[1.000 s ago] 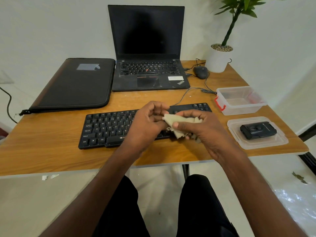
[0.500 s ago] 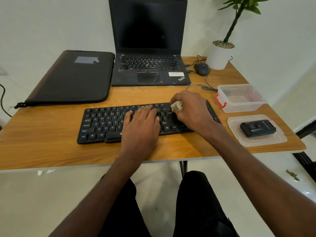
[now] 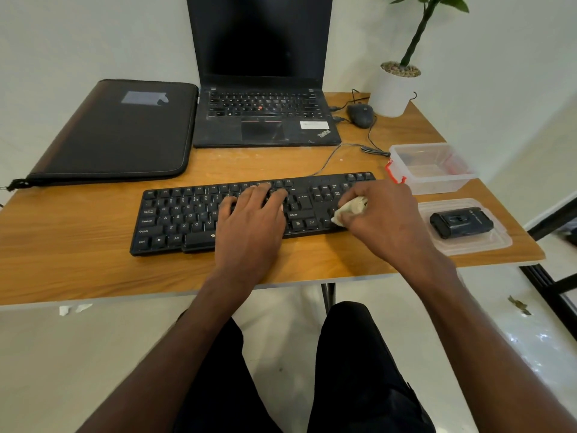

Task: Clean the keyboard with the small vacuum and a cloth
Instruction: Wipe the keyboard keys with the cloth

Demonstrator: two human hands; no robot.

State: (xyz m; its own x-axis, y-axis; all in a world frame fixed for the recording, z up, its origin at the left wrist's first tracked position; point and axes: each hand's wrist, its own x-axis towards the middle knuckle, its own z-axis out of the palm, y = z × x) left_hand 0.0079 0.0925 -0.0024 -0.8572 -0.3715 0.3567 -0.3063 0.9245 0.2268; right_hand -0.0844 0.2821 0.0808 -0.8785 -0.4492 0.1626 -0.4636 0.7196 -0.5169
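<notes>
Wooden table [image 3: 78,270], bearing open laptop [image 3: 262,89] with flat black case [image 3: 118,132] beside it; potted plant [image 3: 395,89] and mouse [image 3: 360,115] at far right corner. Black keyboard [image 3: 187,217] near front edge. Clear box [image 3: 432,168] to its right; small vacuum [image 3: 460,221] on a lid [image 3: 487,242]. Left hand [image 3: 253,223] flat, fingers straight on the keys. Right hand [image 3: 384,214], fingers curled, pinching bunched cloth [image 3: 351,209] against keyboard's right end.

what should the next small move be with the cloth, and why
Probably drag the cloth leftward along the key rows. The right hand pinches it bunched against the right end of the keyboard, near the arrow keys, while the left hand rests flat on the middle keys, steadying the board. Most keys to the left look not yet reached.
</notes>
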